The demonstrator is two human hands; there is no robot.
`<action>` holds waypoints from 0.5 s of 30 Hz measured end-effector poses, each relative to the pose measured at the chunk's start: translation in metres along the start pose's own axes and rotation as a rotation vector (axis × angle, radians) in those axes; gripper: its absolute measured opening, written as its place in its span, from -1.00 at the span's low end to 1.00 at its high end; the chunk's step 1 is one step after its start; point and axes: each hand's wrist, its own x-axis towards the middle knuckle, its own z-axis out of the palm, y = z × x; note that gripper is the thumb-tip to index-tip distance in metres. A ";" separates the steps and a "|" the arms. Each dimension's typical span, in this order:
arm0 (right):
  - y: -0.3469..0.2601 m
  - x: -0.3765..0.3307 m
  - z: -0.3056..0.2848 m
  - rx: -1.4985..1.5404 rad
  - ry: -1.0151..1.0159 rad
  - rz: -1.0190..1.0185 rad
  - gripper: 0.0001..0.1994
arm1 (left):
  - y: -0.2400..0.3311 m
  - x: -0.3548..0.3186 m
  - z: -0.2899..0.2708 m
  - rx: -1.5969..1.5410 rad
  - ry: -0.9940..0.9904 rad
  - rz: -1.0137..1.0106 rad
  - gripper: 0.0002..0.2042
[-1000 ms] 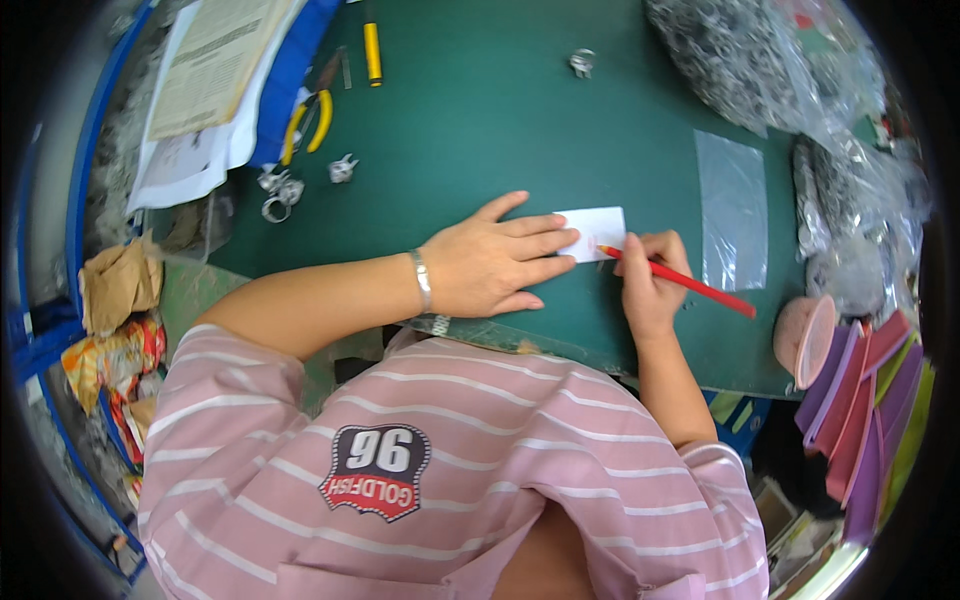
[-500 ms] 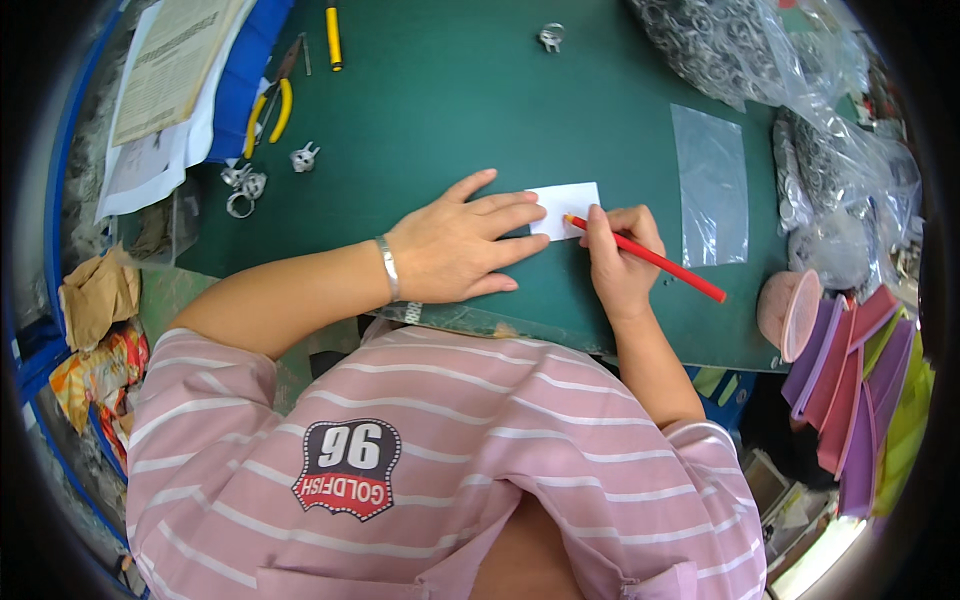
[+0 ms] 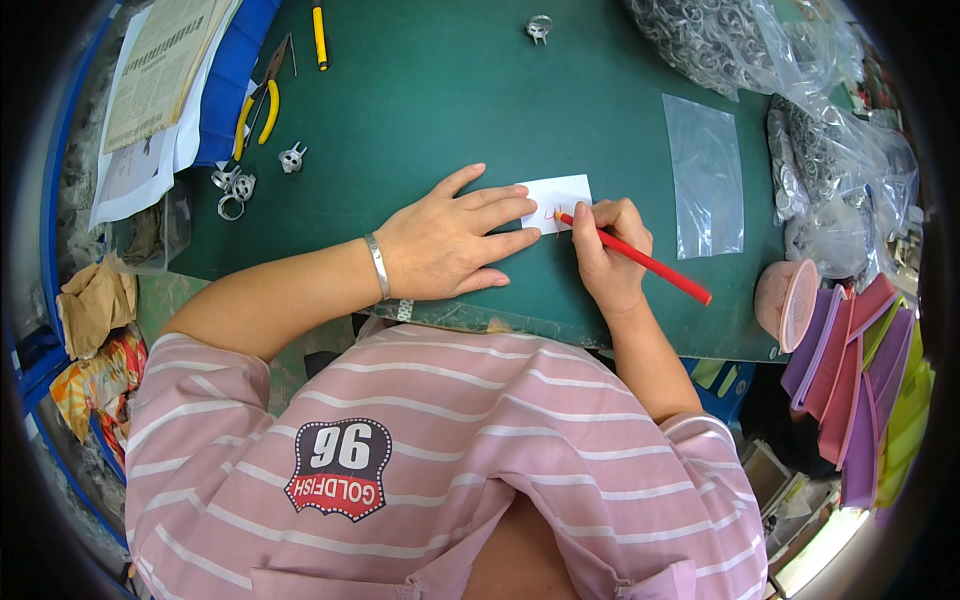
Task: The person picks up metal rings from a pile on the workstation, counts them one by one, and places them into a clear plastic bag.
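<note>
A small white paper slip [image 3: 568, 188] lies on the green work table, with a few red marks on it. My left hand [image 3: 450, 238] is spread flat on the table, its fingertips on the slip's left edge. In my right hand [image 3: 614, 258] I grip a red pen [image 3: 660, 270], tilted with its tip on the paper and its back end to the lower right. Right of this hand is a flat clear plastic bag [image 3: 706, 180].
Yellow-handled pliers [image 3: 262, 110], a yellow stick-like tool [image 3: 320, 38] and several metal rings [image 3: 238, 184] lie at left, near a blue tray [image 3: 232, 90] with papers. Another ring [image 3: 539, 29] is at the far side. Bags of metal rings [image 3: 700, 40] and a pink cup [image 3: 785, 304] stand right.
Red marks now show on the slip where it was blank. The pen tip and my right hand have shifted slightly on the paper; the whole view has drifted a little.
</note>
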 end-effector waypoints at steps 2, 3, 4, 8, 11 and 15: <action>-0.001 0.001 0.002 0.040 0.002 0.008 -0.73 | 0.001 0.000 0.000 0.002 0.004 0.000 -0.46; 0.001 0.000 0.000 0.040 -0.044 0.016 -0.74 | 0.000 -0.001 0.001 0.003 0.011 0.000 -0.46; 0.004 0.001 -0.005 0.039 -0.091 0.021 -0.74 | 0.000 -0.001 0.001 0.005 0.020 0.001 -0.46; -0.003 0.012 -0.004 0.208 0.007 0.148 -0.76 | 0.000 -0.001 0.000 -0.018 0.011 -0.002 -0.48; -0.016 0.053 0.011 -0.093 -0.029 -0.120 -0.82 | -0.002 -0.001 -0.003 -0.182 0.103 -0.075 -0.53; -0.045 0.082 0.056 -0.229 -0.220 -0.457 -0.45 | 0.004 0.016 -0.008 -1.021 0.485 -0.521 -0.67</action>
